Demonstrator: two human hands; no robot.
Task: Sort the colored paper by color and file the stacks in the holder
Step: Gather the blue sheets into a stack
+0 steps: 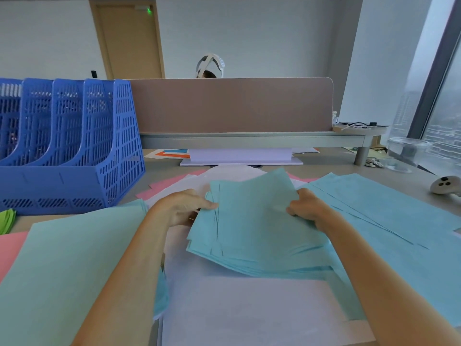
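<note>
A loose stack of light blue paper [254, 228] is lifted off the desk in front of me. My left hand [183, 207] grips its left edge and my right hand [308, 207] grips its right edge. White sheets [249, 308] lie under it. More light blue sheets [389, 221] spread to the right. A pale green stack [69, 265] lies at the left, with pink paper [10, 248] beneath it and further pink paper [169, 183] behind the hands. The blue mesh file holder [74, 151] stands at the back left; what its slots hold is unclear.
A brown divider panel [232, 106] runs across the back, with a white monitor stand [240, 157] below it. A clear plastic cup [406, 152] and a white controller [445, 184] sit at the right. Bright green paper [6, 219] lies at the far left. A person sits behind the divider.
</note>
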